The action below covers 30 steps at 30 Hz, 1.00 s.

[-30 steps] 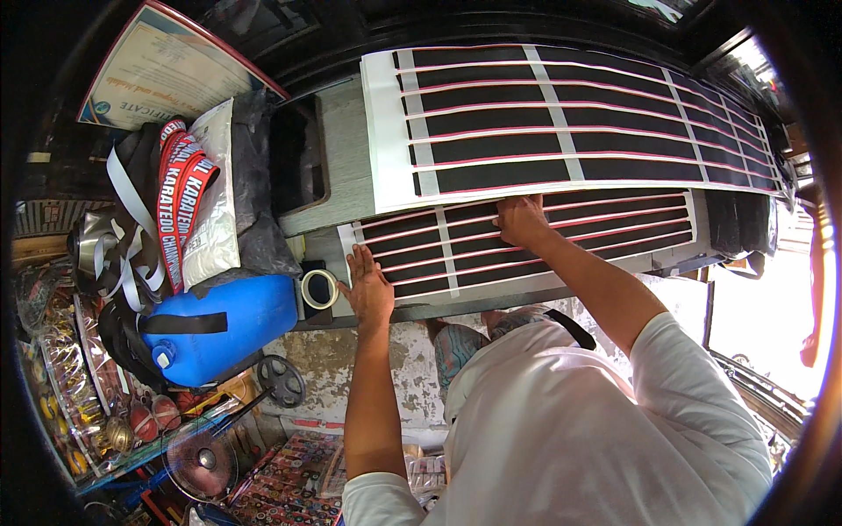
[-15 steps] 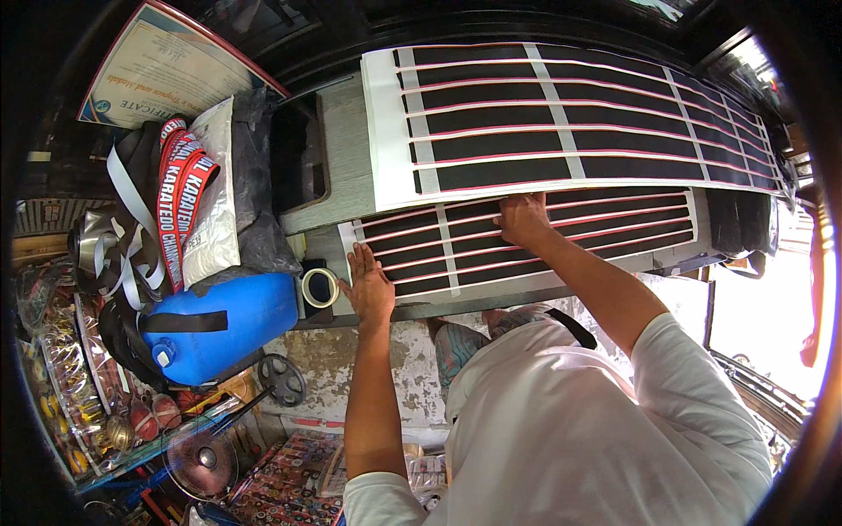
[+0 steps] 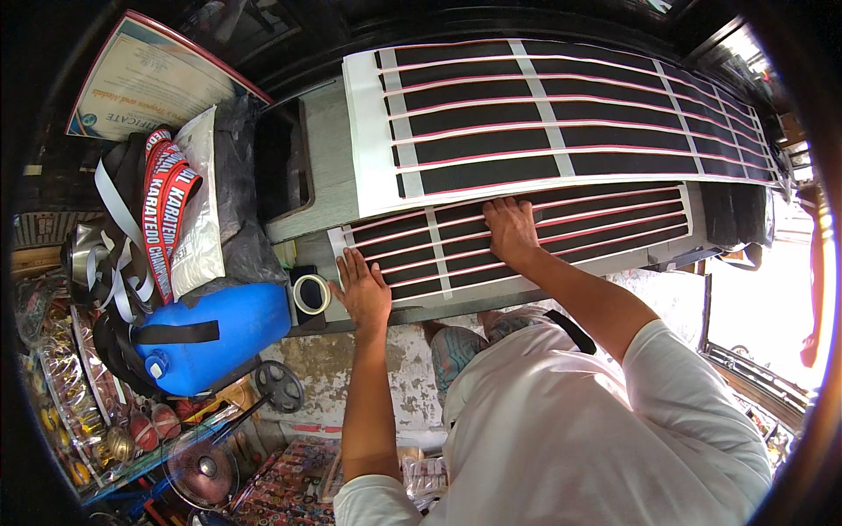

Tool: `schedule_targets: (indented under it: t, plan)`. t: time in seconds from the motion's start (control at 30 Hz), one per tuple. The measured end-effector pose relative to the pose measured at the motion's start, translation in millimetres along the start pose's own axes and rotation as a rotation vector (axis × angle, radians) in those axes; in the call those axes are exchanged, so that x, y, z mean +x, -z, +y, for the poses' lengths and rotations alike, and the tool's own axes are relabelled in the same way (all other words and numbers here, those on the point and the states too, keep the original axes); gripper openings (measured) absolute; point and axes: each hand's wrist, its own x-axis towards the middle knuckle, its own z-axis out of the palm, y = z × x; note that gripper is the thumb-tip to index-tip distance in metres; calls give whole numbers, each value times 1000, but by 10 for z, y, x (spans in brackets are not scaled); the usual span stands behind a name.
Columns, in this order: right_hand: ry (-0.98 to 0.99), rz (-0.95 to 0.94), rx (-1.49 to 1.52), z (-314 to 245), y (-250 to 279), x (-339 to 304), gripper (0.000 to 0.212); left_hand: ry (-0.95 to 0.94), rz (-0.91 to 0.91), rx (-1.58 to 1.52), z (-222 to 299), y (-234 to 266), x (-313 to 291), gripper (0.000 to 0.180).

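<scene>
A long sheet with black bands and thin red-and-white stripes [image 3: 605, 215] lies on the lower grey surface. My left hand [image 3: 361, 287] rests open at its left end, fingers spread over the pale margin. Farther right, my right hand [image 3: 512, 231] presses on the same sheet, its fingers stretched forward near the far edge. Above and beyond, a larger stack of similar striped sheets [image 3: 614, 118] with a white margin overhangs it and hides its far side. A roll of pale tape [image 3: 312, 294] stands just left of my left hand.
A blue plastic jug [image 3: 215, 337] and a plastic-wrapped packet [image 3: 197, 202] sit left, beside a red printed ribbon [image 3: 160, 210]. A framed certificate [image 3: 153, 79] leans behind. Lower left are a fan [image 3: 206, 466] and a black handwheel [image 3: 279, 387].
My right hand has gone from a bunched grip to fingers laid out on the sheet. My left hand stays at the left end, its fingers a little more spread. The whole view has shifted slightly.
</scene>
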Motion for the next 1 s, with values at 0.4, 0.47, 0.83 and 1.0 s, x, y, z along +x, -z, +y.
schedule_targets:
  t: [0.4,0.47,0.83,1.0]
  plan:
    - [64,6,30,-43,-68,-25,42,-410,90,-163,727,-137,-255,62]
    - [60,9,27,-45,-47,-46,43,-412,61,-165,850,-168,-250,62]
    - [324,34,285,-356,74,-318,56,-386,8,-132,935,-159,-241,62]
    - [287,-36,228,-442,-58,-334,58,-376,-4,-177,949,-133,-235,61]
